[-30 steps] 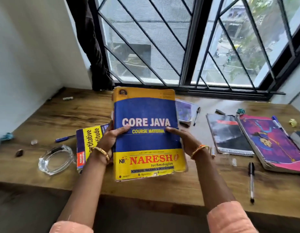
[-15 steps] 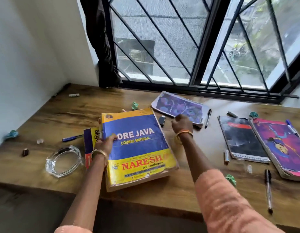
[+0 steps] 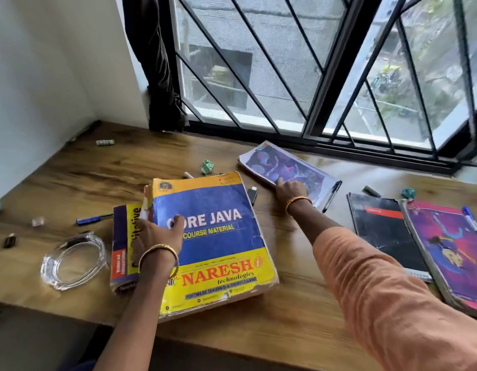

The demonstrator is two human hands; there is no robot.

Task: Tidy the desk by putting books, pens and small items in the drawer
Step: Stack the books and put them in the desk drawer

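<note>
Wooden bench [image 3: 299,263] under a barred window, strewn with books, pens and scraps; no drawer in view.

Landmark: CORE JAVA book [image 3: 213,245], flat on the bench near its front edge, long axis running front to back, top edge leaning slightly left of the window, title readable from the near side. Partly overlapping a yellow book [image 3: 122,242] on its left side.

Left hand [image 3: 158,236] resting on the left part of the CORE JAVA cover, thumb on the title, fingers bent over the left edge (whether gripping the edge or merely pressing: cannot tell).

Right hand [image 3: 291,187] stretched past the landmark's far right corner, fingers curled down onto the near edge of a purple notebook [image 3: 285,168], apparently taking hold of it. Notebook lying flat toward the window from the landmark, long axis slanting from far-left to near-right, one short end toward the black pen [image 3: 331,195] just beside it.

Right hand clearly the nearer to the notebook; likely next step a pull toward the landmark, perhaps to stack. A small dark stick [image 3: 252,195] between the two, possibly in the path of a slide.
</note>
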